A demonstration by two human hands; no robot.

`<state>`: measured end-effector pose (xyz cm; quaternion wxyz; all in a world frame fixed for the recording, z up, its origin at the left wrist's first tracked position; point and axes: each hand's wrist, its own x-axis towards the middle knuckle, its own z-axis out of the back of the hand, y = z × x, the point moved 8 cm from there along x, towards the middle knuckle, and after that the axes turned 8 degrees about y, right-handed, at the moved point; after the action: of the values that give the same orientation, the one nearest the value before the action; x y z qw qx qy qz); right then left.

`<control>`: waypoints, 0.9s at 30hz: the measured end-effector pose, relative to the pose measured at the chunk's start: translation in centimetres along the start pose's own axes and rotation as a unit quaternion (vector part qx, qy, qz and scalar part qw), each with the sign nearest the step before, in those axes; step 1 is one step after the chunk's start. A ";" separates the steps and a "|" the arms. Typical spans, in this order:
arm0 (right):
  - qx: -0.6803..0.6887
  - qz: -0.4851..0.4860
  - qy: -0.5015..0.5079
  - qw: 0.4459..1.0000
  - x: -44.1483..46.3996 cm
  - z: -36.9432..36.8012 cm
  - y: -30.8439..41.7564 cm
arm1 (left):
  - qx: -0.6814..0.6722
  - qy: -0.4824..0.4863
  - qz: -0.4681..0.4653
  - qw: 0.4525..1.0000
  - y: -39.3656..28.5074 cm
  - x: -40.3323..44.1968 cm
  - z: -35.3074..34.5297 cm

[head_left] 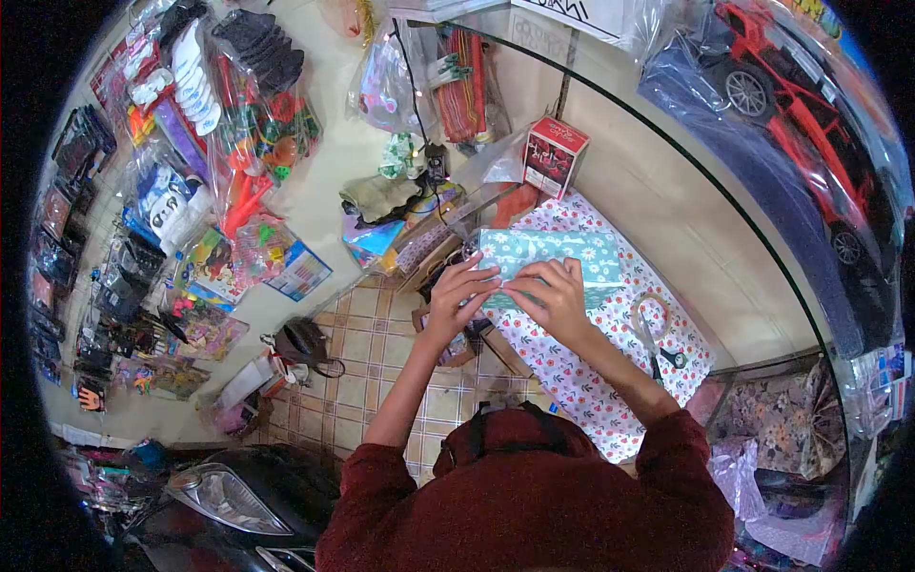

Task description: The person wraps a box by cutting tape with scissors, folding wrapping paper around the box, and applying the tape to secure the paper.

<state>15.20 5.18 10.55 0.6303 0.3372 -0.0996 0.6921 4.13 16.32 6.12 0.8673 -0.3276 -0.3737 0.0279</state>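
Observation:
A teal package with white daisies (548, 250) lies on white flower-print paper (610, 386). My left hand (460, 296) is at the package's left end, its fingers closed near its lower edge. My right hand (551, 297) rests over the middle of the package, with thumb and fingers pinched together close to the left fingertips. What the fingertips hold is too small to make out. On the flowered paper, right of my right forearm, are a roll of tape (652, 316) and scissors with dark handles (670, 360).
A red and black box (555, 157) stands behind the package. A dark-edged glass panel curves around the right side. Beyond it lies a boxed red toy car (796, 114). Packaged goods hang on the left wall, and a motorbike (229, 500) stands at the lower left.

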 end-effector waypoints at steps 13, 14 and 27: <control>0.012 0.012 0.040 0.999 -0.6 0.1 -0.8 | 0.002 0.044 -0.013 0.999 -0.9 0.9 0.3; 0.014 0.004 0.041 0.999 -0.7 0.2 -0.9 | 0.002 0.045 -0.014 0.999 -1.0 1.0 0.4; -0.007 -0.054 0.026 0.998 -2.6 3.7 -2.8 | 0.055 0.054 -0.034 0.996 -1.7 1.4 0.8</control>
<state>19.09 1.54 11.04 0.6718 0.3194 -0.0699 0.6647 4.26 15.83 8.48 0.9033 -0.2679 -0.3351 0.0010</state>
